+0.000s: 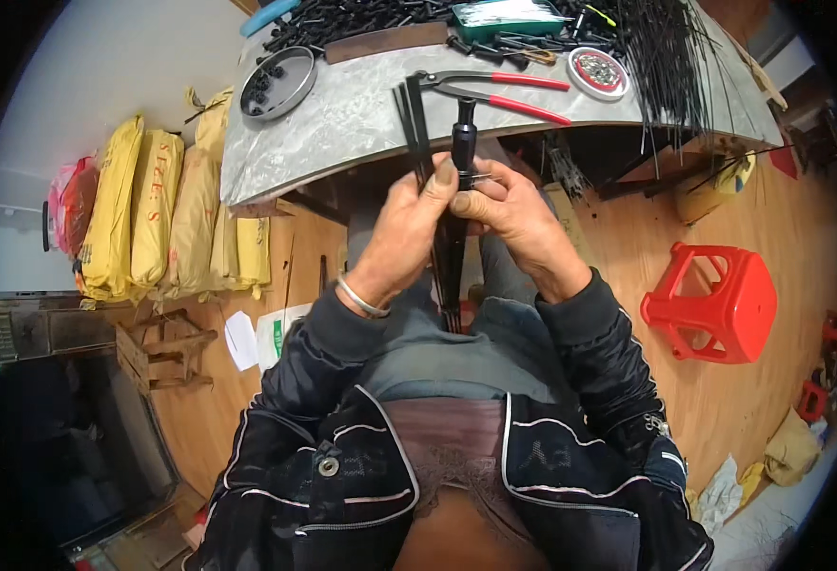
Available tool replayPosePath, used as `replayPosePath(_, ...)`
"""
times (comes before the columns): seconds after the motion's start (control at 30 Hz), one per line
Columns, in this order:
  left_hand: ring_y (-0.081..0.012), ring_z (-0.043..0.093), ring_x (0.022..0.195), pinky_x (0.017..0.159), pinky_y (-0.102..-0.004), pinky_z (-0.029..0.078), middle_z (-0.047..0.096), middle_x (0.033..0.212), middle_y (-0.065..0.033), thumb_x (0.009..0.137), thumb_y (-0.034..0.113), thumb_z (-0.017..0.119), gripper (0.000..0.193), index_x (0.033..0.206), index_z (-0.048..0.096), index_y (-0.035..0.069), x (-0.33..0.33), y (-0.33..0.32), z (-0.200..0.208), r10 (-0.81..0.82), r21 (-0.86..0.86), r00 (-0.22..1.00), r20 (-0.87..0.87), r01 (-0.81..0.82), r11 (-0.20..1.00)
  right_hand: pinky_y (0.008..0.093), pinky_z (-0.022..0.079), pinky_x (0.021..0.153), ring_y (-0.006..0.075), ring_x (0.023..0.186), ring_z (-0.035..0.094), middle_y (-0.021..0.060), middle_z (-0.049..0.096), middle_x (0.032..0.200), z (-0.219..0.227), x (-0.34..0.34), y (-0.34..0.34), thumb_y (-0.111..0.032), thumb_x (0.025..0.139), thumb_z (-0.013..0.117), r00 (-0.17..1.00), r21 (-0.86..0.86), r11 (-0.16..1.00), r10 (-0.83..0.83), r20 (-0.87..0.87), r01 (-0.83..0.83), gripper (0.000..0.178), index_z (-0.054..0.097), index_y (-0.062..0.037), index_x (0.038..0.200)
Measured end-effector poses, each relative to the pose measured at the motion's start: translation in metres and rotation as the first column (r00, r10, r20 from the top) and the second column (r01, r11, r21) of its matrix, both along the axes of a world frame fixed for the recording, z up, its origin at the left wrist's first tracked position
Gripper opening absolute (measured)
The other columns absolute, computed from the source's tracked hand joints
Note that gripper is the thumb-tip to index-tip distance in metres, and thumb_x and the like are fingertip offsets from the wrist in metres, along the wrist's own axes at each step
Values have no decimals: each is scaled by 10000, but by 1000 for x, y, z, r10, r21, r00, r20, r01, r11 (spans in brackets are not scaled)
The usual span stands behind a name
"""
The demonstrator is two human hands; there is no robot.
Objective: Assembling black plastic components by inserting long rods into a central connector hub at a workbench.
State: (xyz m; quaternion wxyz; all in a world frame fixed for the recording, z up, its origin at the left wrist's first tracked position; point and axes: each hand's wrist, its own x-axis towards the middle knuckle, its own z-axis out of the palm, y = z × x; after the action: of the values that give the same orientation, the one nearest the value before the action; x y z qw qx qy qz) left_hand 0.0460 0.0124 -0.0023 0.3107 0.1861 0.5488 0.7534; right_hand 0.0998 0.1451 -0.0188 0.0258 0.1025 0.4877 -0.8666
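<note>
Between my hands, above my lap, stands what looks like a black umbrella frame [464, 143], its thick knobbed shaft end upward. My left hand [401, 233] is closed round its thin black ribs [413, 119], the thumb raised against the shaft. My right hand [523, 224] pinches the frame from the other side, thumb and fingers at the base of the thick part. A fine wire shows beside those fingertips; I cannot make out whether they grip it. Below the hands the folded black rods run down between my legs.
On the grey table [361, 133] lie red-handled pincers [509, 93], a round tray [278, 84], a tin of small metal parts [598, 73], a green box [506, 19] and many black rods [670, 71]. A red stool [718, 303] stands right. Yellow sacks [152, 214] line the left.
</note>
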Motion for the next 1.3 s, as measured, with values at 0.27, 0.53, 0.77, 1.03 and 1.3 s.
replayPosePath(0.27,-78,515,646,563,-212,415,552,741,-2,997,416,443,403,1027,563,32,-7,3,-26,238,8,962,-136,-239,971,239,492,689,109,789,598,43,632,911,-14,5,-22,-161,804,758,957,391,875,-235,-170,284,442,544,30,1141)
replayPosePath(0.53,-54,430,568,512,-198,356,468,676,21,1000,429,420,421,1020,537,25,0,4,-22,254,-45,953,-162,-265,963,263,512,699,118,752,620,65,640,812,1,3,-13,-147,891,653,958,448,849,-218,-185,280,225,559,30,994)
replayPosePath(0.77,-55,402,556,499,-207,340,439,654,21,1004,425,412,429,1028,524,12,5,5,-23,264,-8,955,-133,-267,964,257,497,651,105,690,585,47,623,795,-9,11,-26,-110,931,574,944,118,953,-252,-212,281,135,561,22,953)
replayPosePath(1.03,-51,376,552,493,-204,333,424,660,24,1009,389,422,377,1040,494,20,16,8,-18,241,53,966,-94,-237,970,225,442,597,72,654,519,18,568,734,-10,3,-8,-174,957,519,950,309,914,-193,-244,264,184,568,-3,905)
replayPosePath(1.3,-71,452,571,566,-233,460,463,702,-1,969,400,498,411,1097,499,9,6,-3,-22,219,77,961,-169,-209,975,293,465,653,199,720,580,59,605,808,-19,-11,23,-137,910,566,859,728,460,-197,-474,507,117,583,-22,922)
